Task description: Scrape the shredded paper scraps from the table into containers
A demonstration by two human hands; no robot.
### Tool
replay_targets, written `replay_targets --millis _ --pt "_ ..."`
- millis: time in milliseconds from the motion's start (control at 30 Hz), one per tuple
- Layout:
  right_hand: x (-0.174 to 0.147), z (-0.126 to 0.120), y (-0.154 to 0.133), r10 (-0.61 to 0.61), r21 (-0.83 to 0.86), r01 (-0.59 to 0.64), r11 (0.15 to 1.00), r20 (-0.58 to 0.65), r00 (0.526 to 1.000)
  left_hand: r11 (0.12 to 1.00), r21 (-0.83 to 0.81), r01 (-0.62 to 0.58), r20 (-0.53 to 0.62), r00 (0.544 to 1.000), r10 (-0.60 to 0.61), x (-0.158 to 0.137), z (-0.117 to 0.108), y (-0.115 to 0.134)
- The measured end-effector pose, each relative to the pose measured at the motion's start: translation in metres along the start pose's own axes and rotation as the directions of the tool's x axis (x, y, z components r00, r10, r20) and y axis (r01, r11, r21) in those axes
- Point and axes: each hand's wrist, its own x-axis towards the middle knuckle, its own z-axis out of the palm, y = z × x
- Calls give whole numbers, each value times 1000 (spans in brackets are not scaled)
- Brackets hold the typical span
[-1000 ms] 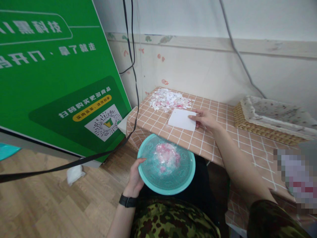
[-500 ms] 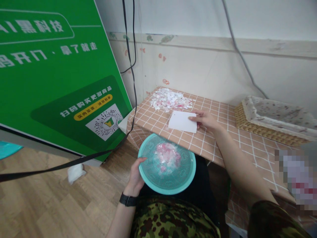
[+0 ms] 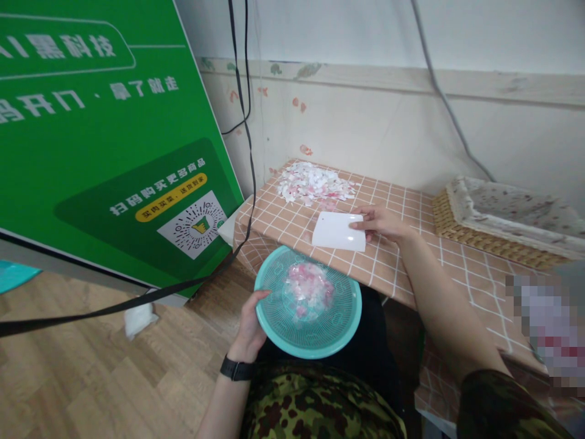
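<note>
turquoise colander (image 3: 299,342) is held at its rim by the left hand (image 3: 253,321), fingers clamped; white card (image 3: 335,232), plastic perhaps, is pinched by fingers of the right hand (image 3: 380,224) near white-and-pink scraps (image 3: 313,183).

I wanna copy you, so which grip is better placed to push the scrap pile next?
Likely the right grip: it holds the white card near the scrap pile on the table; the left grip holds the turquoise basket.

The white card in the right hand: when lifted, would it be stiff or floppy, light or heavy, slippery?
The white card is probably springy rather than floppy: it looks slightly bowed but uncreased, with the right hand at one edge. It appears thin, so likely light. Its glossy highlights suggest a smooth, perhaps slippery face.
</note>
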Motion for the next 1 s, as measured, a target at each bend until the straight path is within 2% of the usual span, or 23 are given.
replay_targets --millis 67,233,400,600,833,1000 --pt "1 -2 1 14 -13 -13 1000 31 999 1000 10 -5 1 1000 5 1 -1 0" --pt "3 -1 3 17 4 -17 1000 16 1000 999 30 -32 -6 999 32 4 -5 -1" --pt "2 8 0 23 -5 -22 1000 138 990 999 31 -34 -11 999 34 1 -2 0" --pt "1 7 -2 -10 31 9 999 24 1000 999 24 -26 -6 1000 26 -3 3 2" --pt "0 15 -3 28 1 -29 1000 204 979 999 35 -36 -14 999 36 -1 2 3" --pt "0 5 -1 27 17 -29 999 103 994 998 19 -51 -38 998 52 -2 3 2"
